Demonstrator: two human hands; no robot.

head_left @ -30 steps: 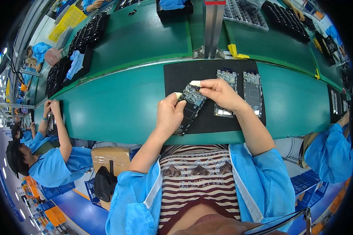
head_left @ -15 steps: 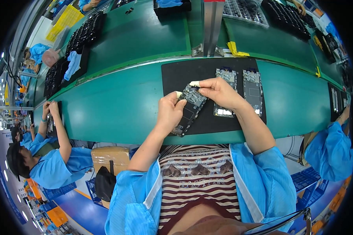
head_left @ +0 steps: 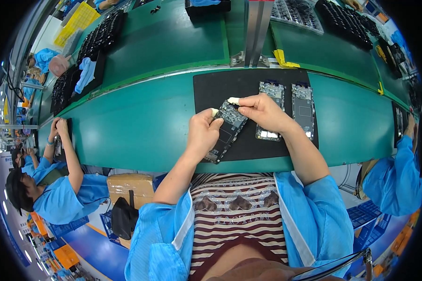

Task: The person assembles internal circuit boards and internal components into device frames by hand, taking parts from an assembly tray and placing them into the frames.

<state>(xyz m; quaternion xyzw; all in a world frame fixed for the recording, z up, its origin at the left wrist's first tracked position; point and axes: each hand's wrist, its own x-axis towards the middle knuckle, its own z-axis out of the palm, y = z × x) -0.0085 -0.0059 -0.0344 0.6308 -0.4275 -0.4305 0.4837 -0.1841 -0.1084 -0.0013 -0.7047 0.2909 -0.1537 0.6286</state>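
A dark phone-sized circuit assembly (head_left: 227, 131) is held at a slant over the black mat (head_left: 286, 152). My left hand (head_left: 203, 132) grips its left side between thumb and fingers. At its top end, my right hand (head_left: 263, 112) pinches the corner area; whether a small part sits between those fingertips is hidden. White finger cots cover a fingertip on each hand. Two similar circuit assemblies lie on the mat to the right: one (head_left: 270, 131) partly under my right hand, the other (head_left: 303, 111) farther right, both lengthwise away from me.
Behind the mat, a metal post (head_left: 254, 37) rises from the bench's rail, with yellow tape (head_left: 284, 60) beside it. Black trays of parts (head_left: 344, 23) stand on the far green belt. Co-workers sit at left (head_left: 65, 196) and right (head_left: 391, 178). A cardboard box (head_left: 130, 188) is below the bench's edge.
Both my hands and the held circuit assembly stay almost in place. The view has shifted very slightly. At right, the co-worker's arm has moved a little.
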